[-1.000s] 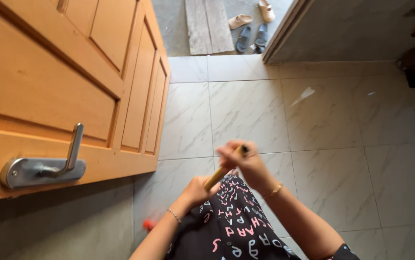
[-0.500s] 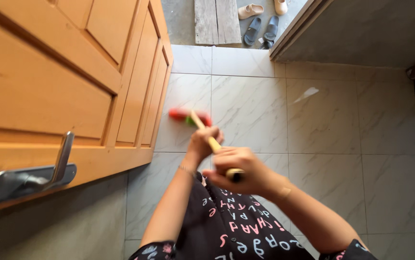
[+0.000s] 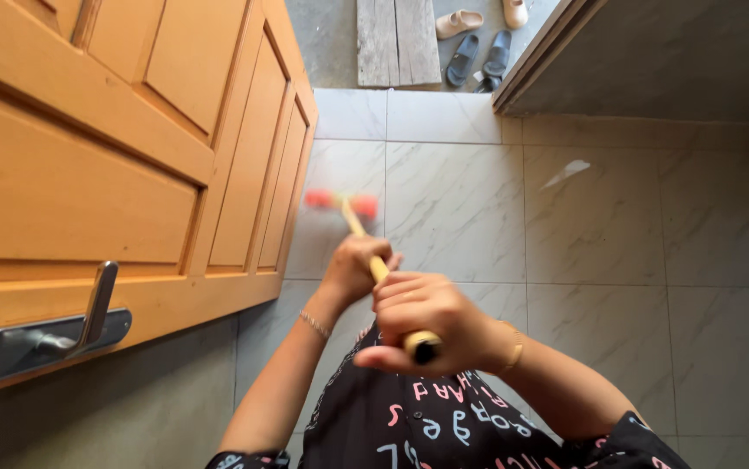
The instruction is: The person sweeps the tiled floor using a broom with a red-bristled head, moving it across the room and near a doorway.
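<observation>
I hold a mop with a yellow wooden handle in both hands. My right hand grips the top end of the handle close to my body. My left hand grips it lower down, just ahead of the right. The red mop head rests on the pale marble-look floor tiles ahead of me, near the foot of the open wooden door.
The door stands open at my left with a metal lever handle. Beyond the threshold lie a wooden plank and several sandals. A grey wall runs at the upper right.
The mop head went from close by my feet out to the tiles ahead. My hands swapped places along the handle's line, and the view tilted slightly.
</observation>
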